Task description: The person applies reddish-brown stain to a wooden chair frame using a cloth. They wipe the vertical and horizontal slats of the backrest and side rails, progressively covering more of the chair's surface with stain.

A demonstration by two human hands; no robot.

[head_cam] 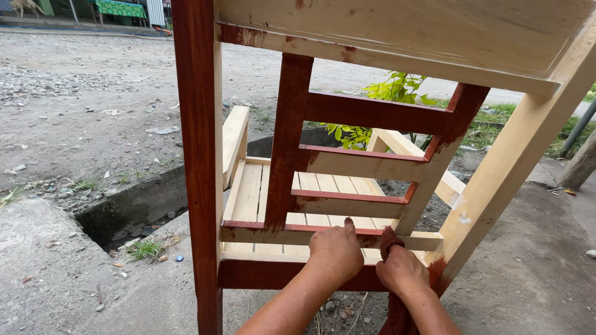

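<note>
A wooden chair frame [198, 155] stands tipped in front of me, partly stained dark red, partly bare pale wood. My left hand [336, 250] rests on a low horizontal rail [292, 236], fingers curled over it. My right hand [403, 270] is closed around a red-stained rag [389, 239] and presses it against the same rail near a slanted bare leg [503, 174]. Red smears mark that leg's foot.
A second unstained wooden chair [248, 198] lies behind the frame. A concrete drainage ditch [130, 208] runs at the left, with a gravel road [93, 93] beyond. A green shrub [385, 93] grows at the back. Concrete ground [534, 273] lies to the right.
</note>
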